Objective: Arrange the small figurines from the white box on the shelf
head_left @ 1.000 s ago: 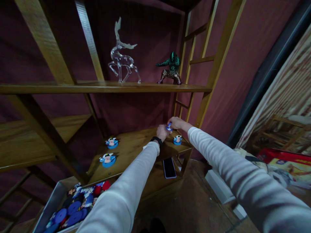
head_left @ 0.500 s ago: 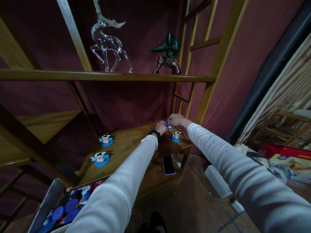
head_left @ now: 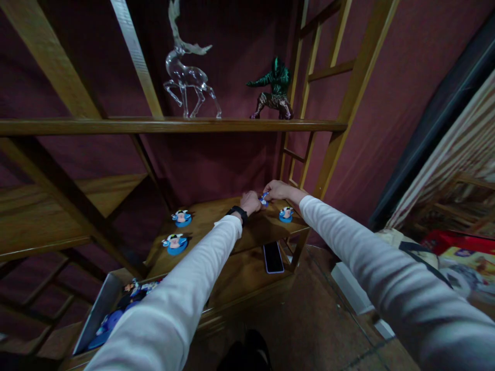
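Observation:
Over the back of the lower wooden shelf (head_left: 216,226), both my hands meet around a small blue-and-white figurine (head_left: 264,199). My right hand (head_left: 276,190) pinches it from the right. My left hand (head_left: 251,201), with a black band at the wrist, is closed against its left side; the fingertips are partly hidden. Just in front of my right hand stands another figurine on a round blue base (head_left: 286,214). Two similar figurines, one behind (head_left: 181,218) and one nearer (head_left: 175,243), stand at the shelf's left.
A white box (head_left: 93,312) of figurines and blue discs sits at lower left, partly behind my left sleeve. A phone (head_left: 273,257) lies on the level below. Overhead, the upper shelf (head_left: 232,125) bears a clear deer (head_left: 189,77) and a green-hooded figure (head_left: 275,87). White boxes (head_left: 351,288) lie on the floor.
Both hands and the figurine between them have shifted slightly left along the shelf. The view has turned a little to the left, so the shelf things appear further right.

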Available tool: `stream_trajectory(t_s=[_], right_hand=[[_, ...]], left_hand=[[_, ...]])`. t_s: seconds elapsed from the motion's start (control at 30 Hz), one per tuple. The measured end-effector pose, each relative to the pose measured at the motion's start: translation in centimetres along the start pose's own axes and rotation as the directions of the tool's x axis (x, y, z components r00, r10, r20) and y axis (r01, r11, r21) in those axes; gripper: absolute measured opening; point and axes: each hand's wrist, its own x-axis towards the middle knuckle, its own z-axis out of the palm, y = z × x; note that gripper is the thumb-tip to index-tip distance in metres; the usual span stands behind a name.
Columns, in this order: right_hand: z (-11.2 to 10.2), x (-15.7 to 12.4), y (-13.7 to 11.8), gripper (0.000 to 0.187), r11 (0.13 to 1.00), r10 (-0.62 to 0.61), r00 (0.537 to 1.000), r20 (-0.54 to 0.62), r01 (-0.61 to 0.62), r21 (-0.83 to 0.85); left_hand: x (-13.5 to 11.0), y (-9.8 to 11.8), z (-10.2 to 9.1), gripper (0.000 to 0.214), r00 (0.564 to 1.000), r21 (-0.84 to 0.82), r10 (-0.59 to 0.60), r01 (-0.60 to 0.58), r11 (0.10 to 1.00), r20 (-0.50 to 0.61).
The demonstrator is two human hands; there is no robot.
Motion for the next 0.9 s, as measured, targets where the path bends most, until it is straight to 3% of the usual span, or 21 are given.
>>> stream_trajectory(t_s=[0.23, 0.37, 0.47, 0.63, 0.73, 0.9], right_hand=[[1.6, -0.6, -6.3, 0.023, 0.967, -0.223, 0.975, -0.008, 0.221, -0.129], [2.5, -1.7, -9.1, 0.022, 0.949, -0.287, 0.958, 0.022, 0.288, -0.131], [3.2, -2.5, -11.0, 0.023, 0.942, -0.313, 0.95, 0.019, 0.313, -0.125], [5.0, -3.8, -13.6, 0.019, 0.9, -0.413, 0.909, 0.061, 0.418, -0.123], [6.2, -4.5, -14.7, 0.018, 0.887, -0.445, 0.893, 0.072, 0.45, -0.106], [7.8, -5.1, -15.8, 0.019, 0.871, -0.454, 0.886, 0.095, 0.464, -0.158]], left_hand=[[-4.9, -4.1, -4.4, 0.039, 0.994, 0.018, -0.101, 0.1, 0.995, 0.039], [-7.3, -5.8, -7.0, 0.041, 0.991, -0.008, -0.124, 0.125, 0.992, 0.041], [-9.4, -6.9, -10.4, 0.048, 0.995, -0.083, -0.088, 0.084, 0.993, -0.049], [-15.6, -8.7, -15.1, 0.042, 0.943, -0.287, 0.077, -0.176, 0.942, -0.325], [-20.1, -10.0, -15.2, 0.038, 0.916, -0.358, 0.108, -0.256, 0.898, -0.386], [-25.6, -12.7, -12.4, 0.036, 0.898, -0.461, 0.021, -0.246, 0.853, -0.44]])
